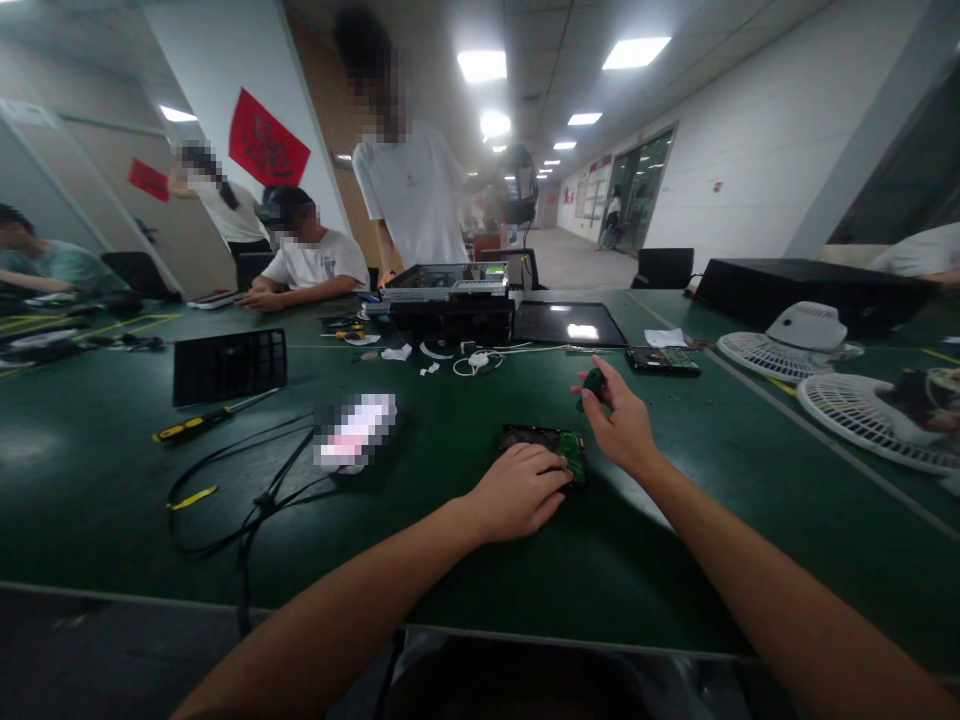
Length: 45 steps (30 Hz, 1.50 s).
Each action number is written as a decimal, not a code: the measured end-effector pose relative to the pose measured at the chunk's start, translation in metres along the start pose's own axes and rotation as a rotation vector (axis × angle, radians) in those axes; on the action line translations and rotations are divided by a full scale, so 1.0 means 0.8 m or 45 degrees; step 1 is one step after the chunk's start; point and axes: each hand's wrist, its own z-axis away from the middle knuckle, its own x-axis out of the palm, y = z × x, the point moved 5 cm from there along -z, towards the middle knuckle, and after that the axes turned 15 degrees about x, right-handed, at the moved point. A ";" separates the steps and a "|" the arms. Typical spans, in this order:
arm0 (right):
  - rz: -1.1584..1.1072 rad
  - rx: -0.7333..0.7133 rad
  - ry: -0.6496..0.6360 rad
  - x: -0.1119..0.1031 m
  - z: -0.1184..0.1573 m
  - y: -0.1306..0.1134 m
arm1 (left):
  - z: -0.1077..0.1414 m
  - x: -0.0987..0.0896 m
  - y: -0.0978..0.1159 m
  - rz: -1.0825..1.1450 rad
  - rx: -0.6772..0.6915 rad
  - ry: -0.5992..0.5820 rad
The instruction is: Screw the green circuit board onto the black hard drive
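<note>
A hard drive (574, 450) with a green circuit board facing up lies flat on the green table, near the middle of the view. Draped across its near left side, my left hand (521, 490) grips it with the fingers closed over the edge and part of the board. My right hand (621, 420) is raised just beyond the drive's right side. Between its thumb and fingers it pinches a short, dark, rounded handle (593, 382); whether a shaft extends from it cannot be made out.
Left are a lit phone (356, 432), black cables (262, 503), a yellow-black screwdriver (191, 424) and a black screen (230, 367). Ahead stand an opened metal case (446, 283), a flat panel (570, 322) and another drive (664, 361). Fan grilles (862, 405) lie right. People (412, 190) work opposite.
</note>
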 end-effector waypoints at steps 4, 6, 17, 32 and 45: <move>-0.047 0.038 0.029 0.000 0.003 -0.001 | -0.001 0.000 0.001 0.001 0.005 0.007; -0.047 0.041 0.044 -0.002 0.003 -0.003 | -0.001 -0.001 0.001 -0.001 0.005 0.010; 0.049 0.015 0.073 -0.005 0.002 -0.004 | -0.002 -0.002 0.002 0.010 -0.004 0.019; 0.053 -0.018 0.067 -0.005 0.000 0.003 | -0.001 -0.003 0.001 0.036 -0.010 0.015; 0.055 0.015 0.114 -0.005 0.002 0.002 | 0.000 -0.003 0.000 0.034 -0.012 0.030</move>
